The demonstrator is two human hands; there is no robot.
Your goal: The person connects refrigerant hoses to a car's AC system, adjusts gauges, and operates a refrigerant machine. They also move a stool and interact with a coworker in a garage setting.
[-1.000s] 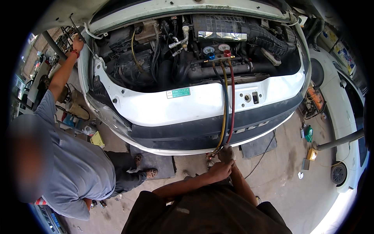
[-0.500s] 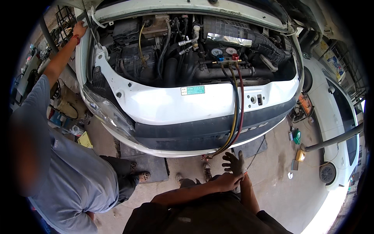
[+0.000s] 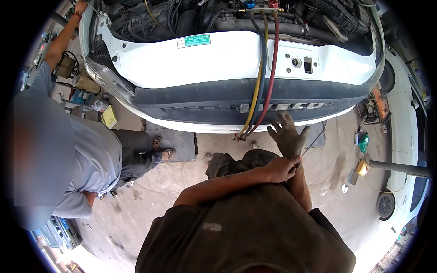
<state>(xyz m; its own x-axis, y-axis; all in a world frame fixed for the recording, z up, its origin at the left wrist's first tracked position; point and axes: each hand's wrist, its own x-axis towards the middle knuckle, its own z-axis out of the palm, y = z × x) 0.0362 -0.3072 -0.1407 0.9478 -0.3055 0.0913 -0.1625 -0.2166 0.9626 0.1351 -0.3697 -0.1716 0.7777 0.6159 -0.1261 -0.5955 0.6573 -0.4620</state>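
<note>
Where left hand [image 3: 279, 170] grips cuff [image 3: 295, 157] — glove [image 3: 290, 139] grey-brown, grimy, splayed.

Three hoses [image 3: 261, 68] drape over one white vehicle front [image 3: 191, 66]; two knobs [image 3: 249, 4], one blue and one red, sit behind it, two hands [image 3: 281, 170] and one glove [image 3: 290, 139] before it, one co-worker [image 3: 95, 145] to its left and one white car [image 3: 403, 116] to its right.
</note>
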